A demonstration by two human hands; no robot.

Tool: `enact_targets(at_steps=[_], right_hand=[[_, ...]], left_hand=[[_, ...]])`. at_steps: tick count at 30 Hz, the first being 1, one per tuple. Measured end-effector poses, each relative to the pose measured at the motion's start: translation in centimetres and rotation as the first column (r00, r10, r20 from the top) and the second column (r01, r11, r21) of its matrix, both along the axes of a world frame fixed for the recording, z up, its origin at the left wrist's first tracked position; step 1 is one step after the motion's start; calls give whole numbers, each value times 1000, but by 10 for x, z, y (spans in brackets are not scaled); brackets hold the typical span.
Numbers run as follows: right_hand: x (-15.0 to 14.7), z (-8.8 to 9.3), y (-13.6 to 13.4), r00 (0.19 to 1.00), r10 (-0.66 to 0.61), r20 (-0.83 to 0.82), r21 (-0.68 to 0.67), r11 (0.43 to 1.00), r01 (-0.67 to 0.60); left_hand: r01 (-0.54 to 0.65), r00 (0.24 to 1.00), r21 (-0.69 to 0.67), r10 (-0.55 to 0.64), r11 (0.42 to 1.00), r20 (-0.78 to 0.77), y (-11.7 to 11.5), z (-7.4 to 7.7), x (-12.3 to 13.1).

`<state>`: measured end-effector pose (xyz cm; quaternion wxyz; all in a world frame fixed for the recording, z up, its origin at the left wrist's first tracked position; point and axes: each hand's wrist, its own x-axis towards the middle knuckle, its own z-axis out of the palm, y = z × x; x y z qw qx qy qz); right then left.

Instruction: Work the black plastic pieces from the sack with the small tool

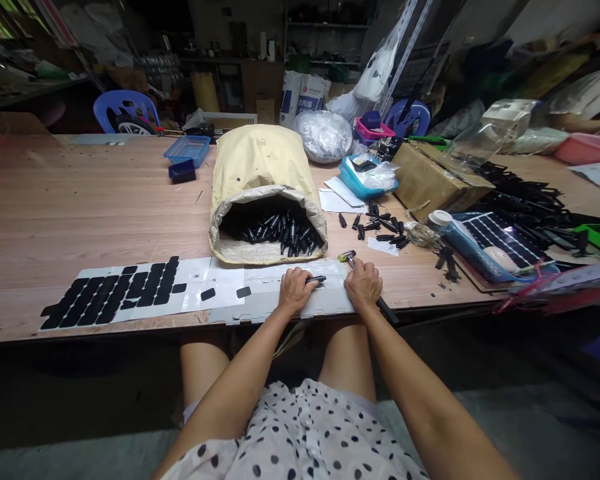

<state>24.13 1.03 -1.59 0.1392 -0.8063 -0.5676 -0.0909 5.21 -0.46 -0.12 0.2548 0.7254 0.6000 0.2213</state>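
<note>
My left hand (pixel 295 291) is closed on a small black part (pixel 316 279), low over a grey-white board (pixel 270 300) at the table's front edge. To its right, my right hand (pixel 363 285) is wrapped round the handle of a small hammer; the hammer's yellowish head (pixel 347 255) points away from me. Behind both hands lies a yellow sack (pixel 263 160), its open mouth facing me and many black parts (pixel 280 230) inside. White sheets bearing rows of black rounded pieces (pixel 100 297) lie left of the board.
Loose black parts (pixel 385 223) are scattered right of the sack. Beyond them stand a blue basket (pixel 355 185) and a cardboard box (pixel 425 180). A tray with a lidded cup (pixel 440 219) is farther right. A blue basket (pixel 187 150) stands left of the sack.
</note>
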Motion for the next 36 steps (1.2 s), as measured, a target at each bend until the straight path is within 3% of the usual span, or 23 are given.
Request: enact_targets(at_steps=[7,36], right_hand=[[0,0,2,1000,-5,-3,3,1000,5],[-2,6,1,1000,-13,-8,-24,1000,13]], left_hand=[[-5,999,28,6,1000,-36,1,-4,1],[-6,997,18,7,1000,-78,2,7,2]])
